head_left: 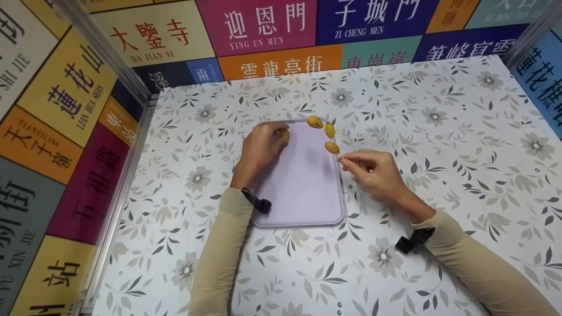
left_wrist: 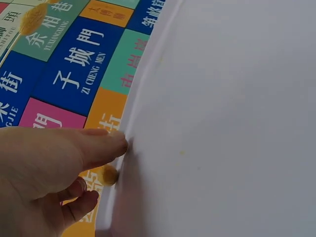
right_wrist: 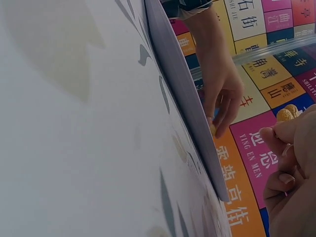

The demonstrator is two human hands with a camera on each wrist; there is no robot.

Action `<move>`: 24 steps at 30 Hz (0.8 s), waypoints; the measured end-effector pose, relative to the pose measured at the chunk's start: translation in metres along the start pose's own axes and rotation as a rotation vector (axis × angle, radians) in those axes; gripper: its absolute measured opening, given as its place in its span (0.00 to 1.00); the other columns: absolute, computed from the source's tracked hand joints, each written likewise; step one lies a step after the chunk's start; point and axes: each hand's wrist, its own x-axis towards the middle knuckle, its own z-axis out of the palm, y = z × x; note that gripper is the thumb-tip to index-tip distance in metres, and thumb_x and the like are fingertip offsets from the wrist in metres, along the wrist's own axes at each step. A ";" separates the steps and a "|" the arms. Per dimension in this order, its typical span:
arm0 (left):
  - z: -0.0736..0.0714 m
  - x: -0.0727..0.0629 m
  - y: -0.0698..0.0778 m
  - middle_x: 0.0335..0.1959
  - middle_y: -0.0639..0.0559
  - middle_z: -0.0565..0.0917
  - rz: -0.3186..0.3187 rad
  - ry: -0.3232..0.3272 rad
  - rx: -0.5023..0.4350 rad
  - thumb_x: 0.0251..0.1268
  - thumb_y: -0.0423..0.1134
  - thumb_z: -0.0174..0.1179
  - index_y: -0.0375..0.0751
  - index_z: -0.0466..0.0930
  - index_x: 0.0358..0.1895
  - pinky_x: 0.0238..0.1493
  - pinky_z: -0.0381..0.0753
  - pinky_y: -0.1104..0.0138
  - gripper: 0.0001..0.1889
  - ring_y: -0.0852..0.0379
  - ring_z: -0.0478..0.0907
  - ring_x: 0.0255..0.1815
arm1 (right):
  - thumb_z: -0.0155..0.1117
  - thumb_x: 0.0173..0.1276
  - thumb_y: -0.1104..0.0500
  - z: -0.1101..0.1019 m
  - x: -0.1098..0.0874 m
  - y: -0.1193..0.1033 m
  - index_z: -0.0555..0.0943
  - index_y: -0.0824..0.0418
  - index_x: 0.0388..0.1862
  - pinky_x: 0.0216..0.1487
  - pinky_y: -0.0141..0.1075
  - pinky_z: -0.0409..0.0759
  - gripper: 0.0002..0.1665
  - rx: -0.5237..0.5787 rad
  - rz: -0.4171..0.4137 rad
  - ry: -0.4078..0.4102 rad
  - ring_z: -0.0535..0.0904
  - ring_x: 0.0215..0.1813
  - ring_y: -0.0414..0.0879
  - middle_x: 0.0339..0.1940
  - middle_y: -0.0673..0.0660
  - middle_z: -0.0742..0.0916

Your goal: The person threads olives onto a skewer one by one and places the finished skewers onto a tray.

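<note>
Presently, head view, clock centred on the lilac tray (head_left: 303,188): left hand (head_left: 260,144) at 10 o'clock, thumb and fingers pinching one yellow fruit (head_left: 284,135) at 11. Right hand (head_left: 376,173) at 3 o'clock, gripping a thin stick (head_left: 342,155) between thumb and fingertips; its three fruits (head_left: 332,148) sit towards 1, by the tray's corner. Tray lies on floral-patterned table (head_left: 298,272); lettered panels (head_left: 265,39) at 12.
</note>
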 end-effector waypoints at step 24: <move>-0.032 -0.002 -0.006 0.59 0.48 0.87 -0.160 0.207 -1.200 0.78 0.46 0.69 0.46 0.83 0.65 0.27 0.63 0.69 0.19 0.61 0.64 0.28 | 0.74 0.75 0.61 -0.002 -0.002 0.004 0.95 0.55 0.49 0.22 0.28 0.65 0.08 -0.071 0.018 -0.138 0.71 0.24 0.39 0.32 0.53 0.91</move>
